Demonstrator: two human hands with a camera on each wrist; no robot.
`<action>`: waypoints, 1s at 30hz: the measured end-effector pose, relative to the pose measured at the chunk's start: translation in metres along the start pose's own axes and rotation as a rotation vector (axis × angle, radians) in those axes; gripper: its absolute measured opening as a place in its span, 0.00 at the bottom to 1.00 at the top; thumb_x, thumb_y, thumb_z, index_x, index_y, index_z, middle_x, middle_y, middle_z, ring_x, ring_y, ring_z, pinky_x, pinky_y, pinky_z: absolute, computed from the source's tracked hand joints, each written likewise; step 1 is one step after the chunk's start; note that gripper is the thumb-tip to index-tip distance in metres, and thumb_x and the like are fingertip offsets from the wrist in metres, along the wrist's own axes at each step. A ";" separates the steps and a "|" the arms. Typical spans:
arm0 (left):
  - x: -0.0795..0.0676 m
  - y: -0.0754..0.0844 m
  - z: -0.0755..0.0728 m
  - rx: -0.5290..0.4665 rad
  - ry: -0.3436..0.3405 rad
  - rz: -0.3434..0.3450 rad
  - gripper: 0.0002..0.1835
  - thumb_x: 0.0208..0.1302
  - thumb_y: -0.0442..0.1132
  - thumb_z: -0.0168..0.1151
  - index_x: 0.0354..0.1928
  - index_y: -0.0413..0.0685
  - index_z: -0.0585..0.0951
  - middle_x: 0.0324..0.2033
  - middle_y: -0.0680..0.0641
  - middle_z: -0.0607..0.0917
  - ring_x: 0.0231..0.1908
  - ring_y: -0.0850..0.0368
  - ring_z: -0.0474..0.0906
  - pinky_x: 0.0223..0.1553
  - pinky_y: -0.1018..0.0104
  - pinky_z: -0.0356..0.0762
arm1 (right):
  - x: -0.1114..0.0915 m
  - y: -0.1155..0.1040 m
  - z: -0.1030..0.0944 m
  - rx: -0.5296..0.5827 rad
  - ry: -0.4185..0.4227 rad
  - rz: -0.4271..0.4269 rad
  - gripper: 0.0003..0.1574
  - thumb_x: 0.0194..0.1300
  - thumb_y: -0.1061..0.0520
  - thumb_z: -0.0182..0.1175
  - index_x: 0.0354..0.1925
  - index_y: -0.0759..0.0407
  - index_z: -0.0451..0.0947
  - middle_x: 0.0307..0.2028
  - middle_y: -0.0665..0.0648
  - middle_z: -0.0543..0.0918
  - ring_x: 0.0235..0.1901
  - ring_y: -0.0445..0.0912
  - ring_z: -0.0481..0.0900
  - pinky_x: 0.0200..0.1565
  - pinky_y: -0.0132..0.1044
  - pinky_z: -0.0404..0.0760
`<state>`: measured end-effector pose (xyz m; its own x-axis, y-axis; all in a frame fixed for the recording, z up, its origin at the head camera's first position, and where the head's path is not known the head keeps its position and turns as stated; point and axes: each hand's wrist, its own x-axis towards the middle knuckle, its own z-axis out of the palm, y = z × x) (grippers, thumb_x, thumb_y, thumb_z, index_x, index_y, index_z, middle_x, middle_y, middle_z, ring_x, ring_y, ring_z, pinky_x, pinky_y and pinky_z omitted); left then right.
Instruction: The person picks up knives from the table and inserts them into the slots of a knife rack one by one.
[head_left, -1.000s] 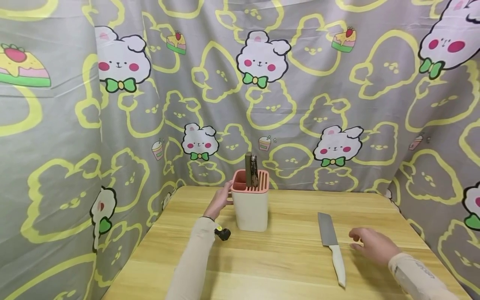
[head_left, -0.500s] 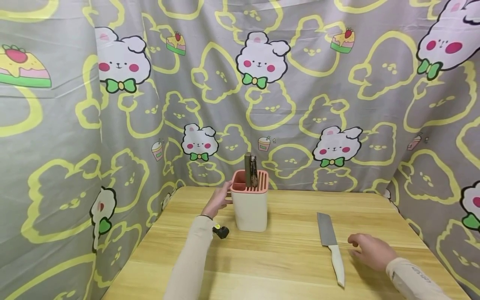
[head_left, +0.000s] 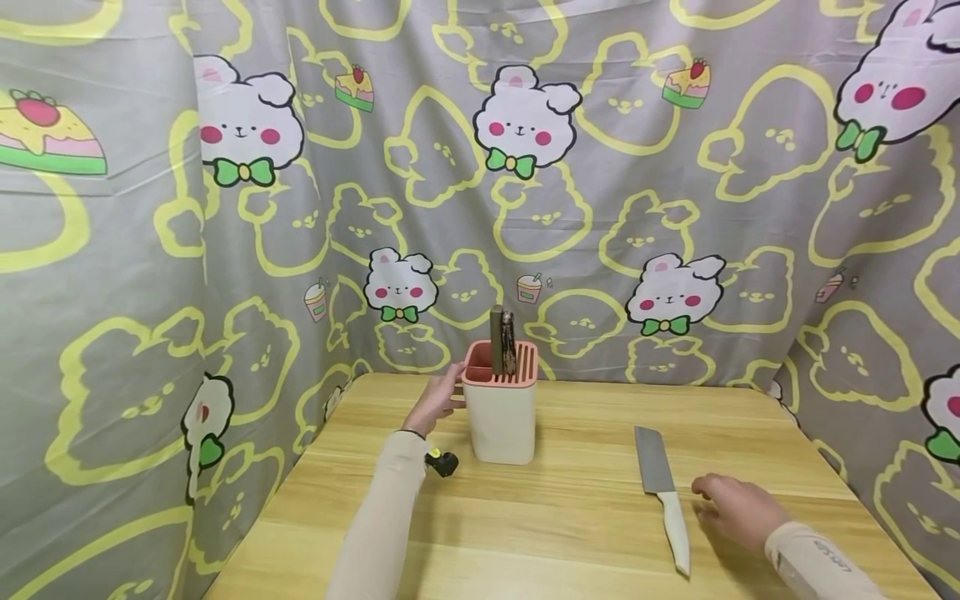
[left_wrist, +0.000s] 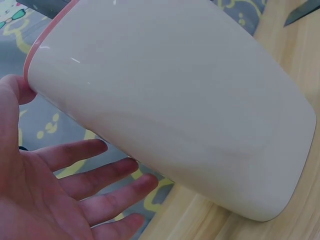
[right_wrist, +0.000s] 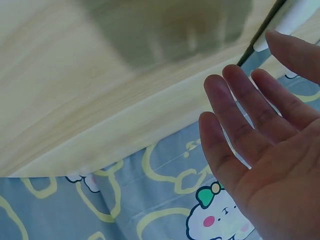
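Note:
A white knife holder [head_left: 501,423] with a pink slotted top stands upright on the table. Two knife handles [head_left: 501,342], one brown and one dark patterned, stick up from its slots. My left hand [head_left: 437,400] is at the holder's left side; in the left wrist view its fingers [left_wrist: 95,177] are extended along the white wall and the thumb is near the pink rim. A cleaver [head_left: 656,460] with a white handle [head_left: 675,533] lies flat on the right. Just right of that handle hovers my right hand [head_left: 738,510], its fingers [right_wrist: 245,120] relaxed and holding nothing.
A small black object [head_left: 442,462] shows beside the left wrist. The wooden table [head_left: 570,533] is enclosed at the back and both sides by a grey patterned curtain [head_left: 450,208].
My right hand has drifted slightly left and nearer to me, closer to the cleaver's handle. The left hand, knife holder and cleaver stay where they were.

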<state>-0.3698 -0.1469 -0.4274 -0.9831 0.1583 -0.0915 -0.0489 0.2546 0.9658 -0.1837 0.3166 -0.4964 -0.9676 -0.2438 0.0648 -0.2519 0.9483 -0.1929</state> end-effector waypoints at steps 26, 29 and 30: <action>0.004 -0.002 0.002 0.017 0.015 0.027 0.40 0.70 0.72 0.47 0.64 0.46 0.81 0.58 0.38 0.87 0.52 0.45 0.89 0.36 0.69 0.75 | -0.006 -0.023 0.022 -0.253 0.114 -0.095 0.17 0.56 0.61 0.75 0.44 0.59 0.83 0.39 0.58 0.88 0.35 0.53 0.87 0.38 0.51 0.89; 0.005 -0.003 0.002 0.020 0.017 0.027 0.40 0.71 0.72 0.47 0.64 0.47 0.82 0.58 0.38 0.87 0.51 0.45 0.89 0.38 0.68 0.76 | -0.007 -0.027 0.023 -0.267 0.102 -0.098 0.19 0.56 0.62 0.75 0.47 0.61 0.83 0.44 0.61 0.89 0.40 0.57 0.87 0.41 0.56 0.88; 0.005 -0.002 0.002 0.021 0.018 0.027 0.40 0.71 0.72 0.47 0.64 0.47 0.82 0.58 0.38 0.87 0.51 0.46 0.89 0.39 0.67 0.77 | -0.007 -0.029 0.024 -0.280 0.104 -0.100 0.19 0.57 0.62 0.75 0.47 0.61 0.83 0.45 0.61 0.89 0.42 0.58 0.87 0.42 0.57 0.88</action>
<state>-0.3744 -0.1451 -0.4307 -0.9870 0.1487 -0.0607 -0.0184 0.2706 0.9625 -0.1702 0.2861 -0.5149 -0.9279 -0.3306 0.1723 -0.3183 0.9432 0.0958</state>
